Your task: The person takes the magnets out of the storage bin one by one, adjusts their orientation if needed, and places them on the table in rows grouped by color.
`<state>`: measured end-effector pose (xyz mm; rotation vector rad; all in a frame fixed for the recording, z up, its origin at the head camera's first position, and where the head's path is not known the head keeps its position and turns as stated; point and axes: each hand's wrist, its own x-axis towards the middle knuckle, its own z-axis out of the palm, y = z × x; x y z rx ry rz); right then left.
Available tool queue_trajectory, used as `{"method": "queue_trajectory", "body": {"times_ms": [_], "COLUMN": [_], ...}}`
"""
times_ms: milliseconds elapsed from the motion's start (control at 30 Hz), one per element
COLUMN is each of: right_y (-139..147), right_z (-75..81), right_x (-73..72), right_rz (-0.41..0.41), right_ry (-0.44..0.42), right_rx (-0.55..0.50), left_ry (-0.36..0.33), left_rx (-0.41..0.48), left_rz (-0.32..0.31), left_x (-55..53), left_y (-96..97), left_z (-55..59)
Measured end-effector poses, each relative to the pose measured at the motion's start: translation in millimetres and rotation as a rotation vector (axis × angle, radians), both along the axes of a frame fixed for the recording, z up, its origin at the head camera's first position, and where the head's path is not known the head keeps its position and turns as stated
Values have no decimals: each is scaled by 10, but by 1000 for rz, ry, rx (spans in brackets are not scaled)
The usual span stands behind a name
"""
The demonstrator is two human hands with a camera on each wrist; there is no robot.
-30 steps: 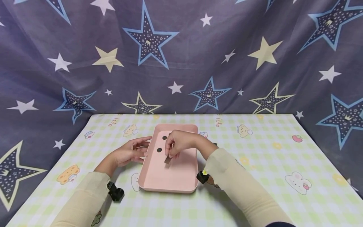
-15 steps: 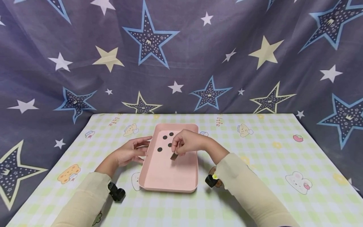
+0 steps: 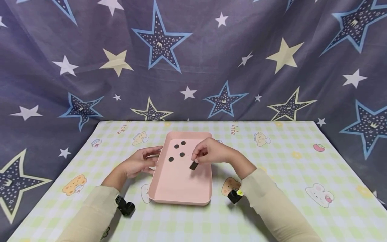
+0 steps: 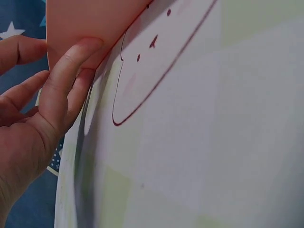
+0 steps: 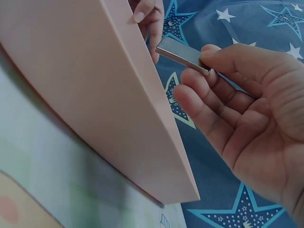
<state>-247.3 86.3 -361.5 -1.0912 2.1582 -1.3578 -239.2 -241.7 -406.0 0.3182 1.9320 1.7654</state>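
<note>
A shallow pink tray (image 3: 181, 188) lies on the table with several dark round discs (image 3: 182, 154) in its far left part. My right hand (image 3: 213, 150) pinches a small flat metal bar (image 3: 194, 165) between thumb and fingers, above the right side of the tray. Seen from the right wrist, the bar (image 5: 181, 53) is shiny and rectangular, held by one end beyond the tray's wall (image 5: 114, 104). At the tray's left side my left hand (image 3: 138, 162) rests its extended fingers against the outer wall. The left wrist view has the thumb (image 4: 69, 69) touching that wall.
A light checked tablecloth (image 3: 287, 188) with cartoon prints covers the table. Behind it hangs a dark star-patterned curtain (image 3: 193, 67). Black wrist cameras sit below the left cuff (image 3: 125, 206) and the right cuff (image 3: 234, 196).
My right hand has moved to the right across the tray with the metal bar, uncovering the discs on the left. The left hand and the tray stay in place.
</note>
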Motion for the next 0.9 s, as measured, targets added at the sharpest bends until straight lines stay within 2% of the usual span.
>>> {"method": "queue_trajectory", "body": {"times_ms": [300,467,633,900], "right_y": [198,333,457,625], "right_z": [15,29,22,1], "right_x": [39,67,87,122], "right_rz": [-60,-97,-136,-184], "right_ry": [28,60,40,47], "right_rx": [-41,-99,-142,-155], "left_ry": [1,5,7,10], "left_rx": [-4,-15,-20,-18], "left_rz": [11,14,15,27], "left_x": [-1,-7,-5,5], "left_y": [4,9,10,23], "left_z": [-15,-16,-14,-14]}}
